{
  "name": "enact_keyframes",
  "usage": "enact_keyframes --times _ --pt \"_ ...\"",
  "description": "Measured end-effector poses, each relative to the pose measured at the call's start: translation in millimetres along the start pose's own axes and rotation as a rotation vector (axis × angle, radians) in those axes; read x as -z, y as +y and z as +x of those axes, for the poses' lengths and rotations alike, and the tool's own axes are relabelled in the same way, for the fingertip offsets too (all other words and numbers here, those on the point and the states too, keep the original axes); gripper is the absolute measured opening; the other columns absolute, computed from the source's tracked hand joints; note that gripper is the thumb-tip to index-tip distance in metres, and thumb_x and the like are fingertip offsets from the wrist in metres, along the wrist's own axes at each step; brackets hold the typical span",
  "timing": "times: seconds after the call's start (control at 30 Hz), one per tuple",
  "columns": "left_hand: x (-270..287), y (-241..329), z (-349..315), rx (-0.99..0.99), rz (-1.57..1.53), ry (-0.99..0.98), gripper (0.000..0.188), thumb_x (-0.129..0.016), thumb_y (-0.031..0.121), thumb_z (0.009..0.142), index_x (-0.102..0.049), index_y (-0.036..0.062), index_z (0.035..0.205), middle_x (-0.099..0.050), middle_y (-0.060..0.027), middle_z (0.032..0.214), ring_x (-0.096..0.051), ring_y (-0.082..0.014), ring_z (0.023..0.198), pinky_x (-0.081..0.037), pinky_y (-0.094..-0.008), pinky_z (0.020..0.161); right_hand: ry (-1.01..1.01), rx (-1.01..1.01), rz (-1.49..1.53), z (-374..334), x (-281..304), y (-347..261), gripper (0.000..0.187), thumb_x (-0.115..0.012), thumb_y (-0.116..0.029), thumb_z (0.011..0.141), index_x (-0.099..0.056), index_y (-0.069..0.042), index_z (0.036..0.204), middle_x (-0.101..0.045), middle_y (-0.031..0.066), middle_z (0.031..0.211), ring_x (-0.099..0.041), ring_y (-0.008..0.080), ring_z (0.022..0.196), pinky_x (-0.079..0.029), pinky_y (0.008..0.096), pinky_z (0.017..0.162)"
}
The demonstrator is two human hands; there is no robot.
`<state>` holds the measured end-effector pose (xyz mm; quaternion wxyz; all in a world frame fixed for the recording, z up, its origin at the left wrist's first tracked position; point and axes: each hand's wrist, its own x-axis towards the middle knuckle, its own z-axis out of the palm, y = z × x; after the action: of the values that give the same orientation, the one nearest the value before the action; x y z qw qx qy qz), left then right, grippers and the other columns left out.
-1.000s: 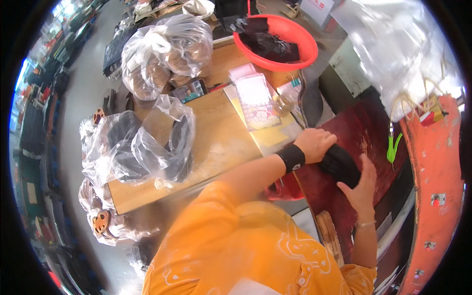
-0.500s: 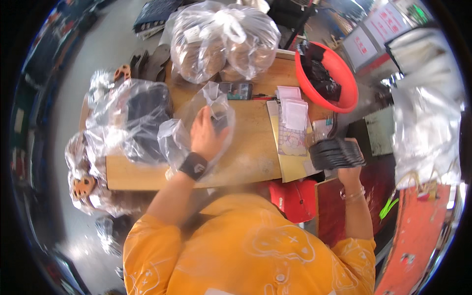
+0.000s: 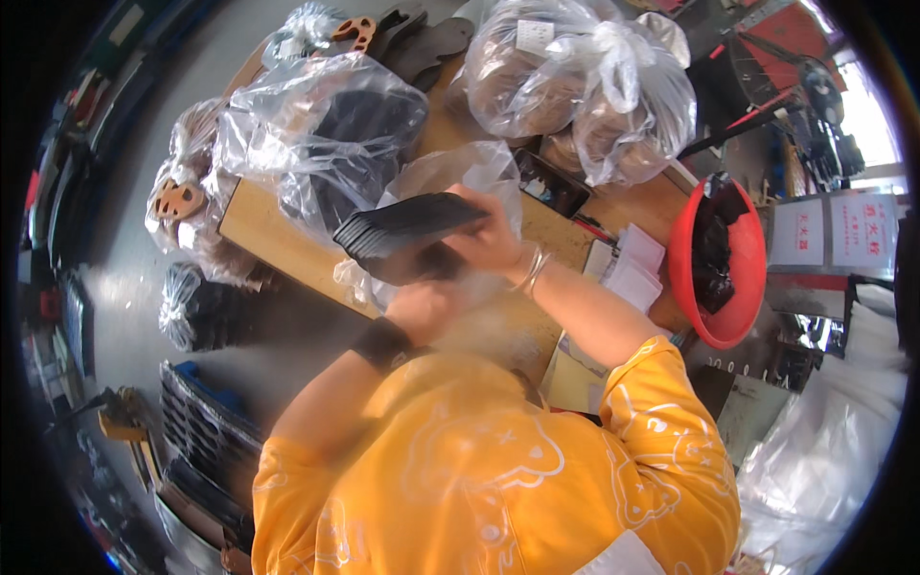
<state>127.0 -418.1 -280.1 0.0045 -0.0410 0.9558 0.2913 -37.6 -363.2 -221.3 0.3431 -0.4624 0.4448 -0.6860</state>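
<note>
My right hand (image 3: pixel 489 230) grips a stack of thin black flat pieces (image 3: pixel 407 222), whose layered edges show on the left; their exact kind is unclear. The stack is held tilted over the wooden table (image 3: pixel 278 244). Behind it, an opened clear plastic bag (image 3: pixel 470 165) stands on the table, partly hidden by the stack and the hand. Just below the stack is my left hand (image 3: pixel 426 311), a black band on its wrist. Motion smears its fingers, and the stack's shadow partly covers them.
Large knotted clear bags (image 3: pixel 585 86) of brown pieces stand at the back. At the left lies a clear bag of black pieces (image 3: pixel 355 120). A red basin (image 3: pixel 752 278) with black plastic stands right, near white papers (image 3: pixel 637 264). A black crate (image 3: pixel 206 407) is lower left.
My right hand has carried the black stack from the right side leftward to the opened bag. My left hand has left the bag's mouth and come nearer my body. The view has turned.
</note>
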Motion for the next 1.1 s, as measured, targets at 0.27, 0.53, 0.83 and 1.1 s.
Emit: enact_keyframes --times 0.27,0.53,0.83,1.1 --pt "52 24 -56 0.387 0.621 -0.331 0.036 -0.064 0.035 0.074 -0.066 0.0061 0.096 -0.062 -0.0098 0.097 -0.045 -0.0283 0.11 -0.041 -0.0414 0.087 -0.496 -0.094 -0.845 -11 75 0 0.022 -0.068 -0.014 0.073 -0.057 -0.01 0.092 -0.062 0.0152 0.074 -0.061 0.034 0.071 -0.048 0.0396 0.062" --pt "87 53 -58 0.342 0.737 -0.605 0.022 -0.059 0.029 0.074 -0.071 0.0109 0.081 -0.065 -0.0064 0.081 -0.049 -0.0288 0.103 -0.032 -0.0455 0.097 -0.88 -0.295 -1.046 2 50 27 0.027 -0.066 -0.023 0.076 -0.058 -0.008 0.098 -0.064 0.0174 0.079 -0.061 0.0365 0.078 -0.047 0.0438 0.069" --pt "105 74 -51 0.312 0.5 -0.516 0.029 -0.058 0.031 0.08 -0.068 0.0053 0.091 -0.065 -0.0108 0.088 -0.053 -0.0286 0.1 -0.027 -0.0452 0.104 -1.024 -0.476 -1.128 19 17 72 0.031 -0.063 -0.022 0.076 -0.063 -0.004 0.101 -0.064 0.0172 0.101 -0.06 0.0324 0.096 -0.048 0.0412 0.084" --pt "32 0 12 0.477 0.077 0.14 0.057 -0.063 0.024 0.078 -0.042 -0.0005 0.126 -0.054 -0.0208 0.115 -0.052 -0.0361 0.105 -0.042 -0.039 0.091 -0.802 -0.32 -1.2 5 23 69 0.051 -0.073 -0.029 0.067 -0.057 -0.006 0.109 -0.056 0.0167 0.116 -0.053 0.0332 0.109 -0.043 0.0406 0.092"
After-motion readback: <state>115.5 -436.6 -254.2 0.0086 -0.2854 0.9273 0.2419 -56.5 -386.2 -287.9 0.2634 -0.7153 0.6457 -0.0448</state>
